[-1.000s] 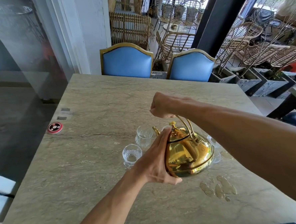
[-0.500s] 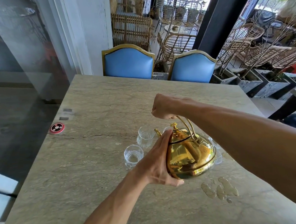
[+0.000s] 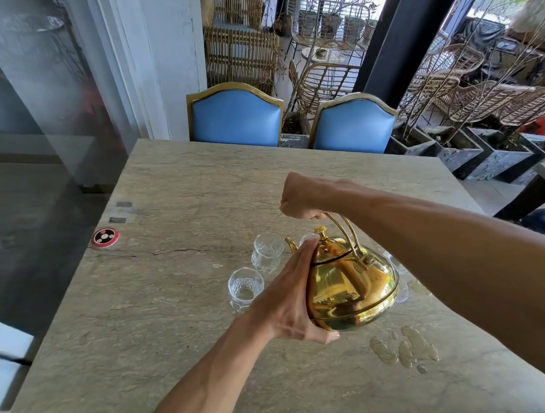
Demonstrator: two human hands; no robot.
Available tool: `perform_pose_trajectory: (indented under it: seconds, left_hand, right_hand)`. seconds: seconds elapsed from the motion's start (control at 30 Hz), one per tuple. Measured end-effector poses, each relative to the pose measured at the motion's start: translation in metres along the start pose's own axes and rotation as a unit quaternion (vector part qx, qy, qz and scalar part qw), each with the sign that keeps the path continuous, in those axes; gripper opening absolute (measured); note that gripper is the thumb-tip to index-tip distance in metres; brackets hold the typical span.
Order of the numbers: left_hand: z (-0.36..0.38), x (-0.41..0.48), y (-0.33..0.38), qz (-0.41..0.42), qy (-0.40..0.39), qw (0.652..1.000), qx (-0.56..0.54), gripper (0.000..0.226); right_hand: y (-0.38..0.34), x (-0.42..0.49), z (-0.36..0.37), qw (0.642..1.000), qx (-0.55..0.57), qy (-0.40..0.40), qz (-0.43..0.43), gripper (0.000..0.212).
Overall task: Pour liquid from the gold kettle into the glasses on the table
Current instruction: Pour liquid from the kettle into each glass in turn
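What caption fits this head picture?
Right hand holds the kettle up, left hand pressed to its side, beside glasses.

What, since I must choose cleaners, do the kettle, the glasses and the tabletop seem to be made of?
The kettle looks like polished gold-toned metal, perhaps brass or plated steel: it gives mirror-sharp reflections. The glasses seem clear glass, see-through with a patterned lower wall, though plastic is possible. The tabletop looks like grey-beige stone, maybe marble, dull-finished: veins and a crack show.

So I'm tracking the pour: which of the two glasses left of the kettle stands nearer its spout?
The far glass, beside the spout of the gold kettle. The near glass stands closer to the person, by the left hand.
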State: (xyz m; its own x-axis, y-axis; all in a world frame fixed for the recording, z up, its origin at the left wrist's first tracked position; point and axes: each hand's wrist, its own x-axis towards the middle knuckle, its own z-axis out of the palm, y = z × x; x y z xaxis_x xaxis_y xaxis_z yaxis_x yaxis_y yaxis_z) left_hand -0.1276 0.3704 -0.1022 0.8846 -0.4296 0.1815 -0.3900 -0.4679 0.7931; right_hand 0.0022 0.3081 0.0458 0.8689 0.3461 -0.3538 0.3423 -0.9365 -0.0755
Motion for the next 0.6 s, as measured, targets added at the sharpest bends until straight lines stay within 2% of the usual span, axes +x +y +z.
perform_pose_trajectory:
  seconds: [0.6]
  left_hand:
    - [-0.0030, -0.0014, 0.0035, -0.001, -0.008, 1.000, -0.013, 0.159]
  right_hand:
    - [-0.0033, -0.0037, -0.0044, 1.000, -0.009, -0.007, 0.003, 0.019]
